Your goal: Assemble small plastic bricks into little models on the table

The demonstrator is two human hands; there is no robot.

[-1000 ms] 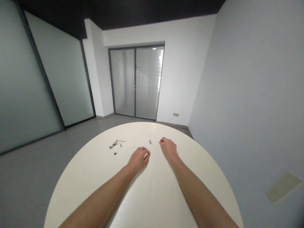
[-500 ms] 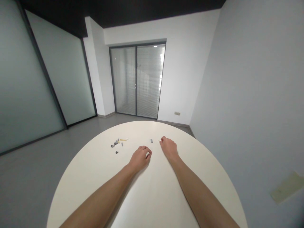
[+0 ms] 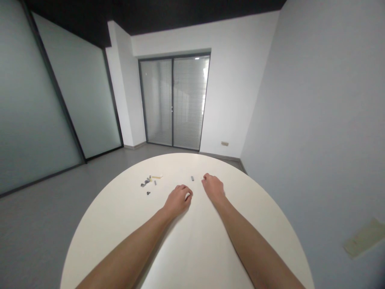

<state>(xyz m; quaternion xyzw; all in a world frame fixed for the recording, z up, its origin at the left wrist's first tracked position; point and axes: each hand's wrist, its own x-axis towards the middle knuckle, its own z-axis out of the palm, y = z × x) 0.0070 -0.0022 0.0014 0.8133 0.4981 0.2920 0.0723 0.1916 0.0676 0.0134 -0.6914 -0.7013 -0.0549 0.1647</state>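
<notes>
Grey block (image 3: 192,178), 1 pc.: lay lwr ctr of frame, long axis approx. up-down, left of R hand (image 3: 213,187), above L hand (image 3: 179,199). Fingers curled on both; whether clamped, couldn't tell.

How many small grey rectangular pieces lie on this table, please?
2 clearly: one grey piece beyond the bare left hand, another piece beside the mixed-colour cluster, possibly hiding more.

Your forearms (image 3: 132,245) stretch forward, hands curled
Your right hand (image 3: 213,187) sits nearer the surface's far edge (image 3: 180,155) than your left hand (image 3: 178,200).
</notes>
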